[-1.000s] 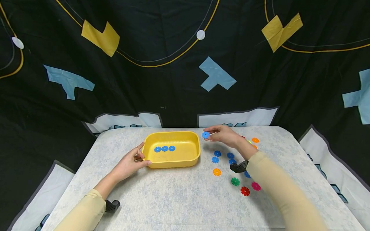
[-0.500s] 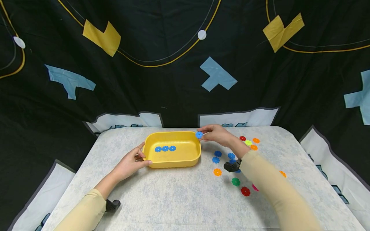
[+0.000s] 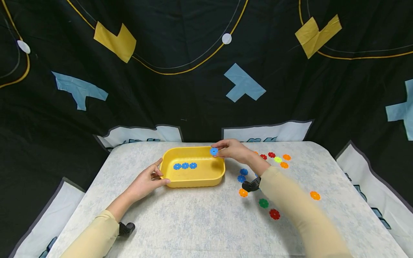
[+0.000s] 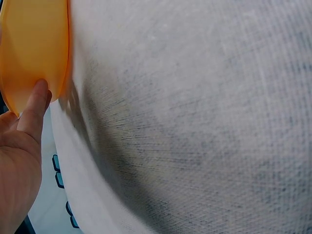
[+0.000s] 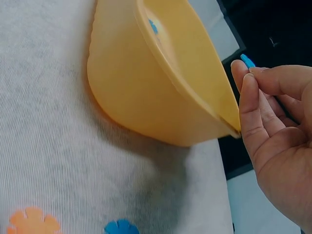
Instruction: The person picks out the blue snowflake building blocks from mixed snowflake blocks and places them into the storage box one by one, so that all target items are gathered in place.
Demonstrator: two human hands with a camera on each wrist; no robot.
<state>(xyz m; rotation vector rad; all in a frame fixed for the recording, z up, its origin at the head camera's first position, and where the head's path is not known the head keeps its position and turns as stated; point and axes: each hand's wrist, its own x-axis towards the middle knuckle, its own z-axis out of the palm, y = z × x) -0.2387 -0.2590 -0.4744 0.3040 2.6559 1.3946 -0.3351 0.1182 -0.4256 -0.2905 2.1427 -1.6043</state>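
Observation:
A yellow plastic basin (image 3: pixel 193 183) sits on the cloth-covered table. Inside it, three blue snowflake discs (image 3: pixel 185 165) lie in a row on the floor of the basin. My left hand (image 3: pixel 148 181) grips the basin's left end, thumb at the near corner and a finger reaching toward the far corner. In the left wrist view the thumb presses on the yellow wall. Between thumb and fingertips, my right hand (image 3: pixel 233 149) pinches another blue snowflake disc (image 3: pixel 214 151), held up over the basin's far right corner. The right wrist view shows that pinched disc (image 5: pixel 247 61) nearly edge-on.
Right of the basin lie loose blue discs (image 3: pixel 241 178), an orange disc (image 3: pixel 243 192), a green disc (image 3: pixel 263 203) and a red disc (image 3: pixel 274 214). More discs, including a yellow one (image 3: pixel 278 159), are farther back. The right forearm covers part of this area. A black curtain (image 3: pixel 180 107) hangs behind.
My right hand has moved left with the pinched blue disc, from beside the basin to over its far right corner. The left hand keeps its place on the basin.

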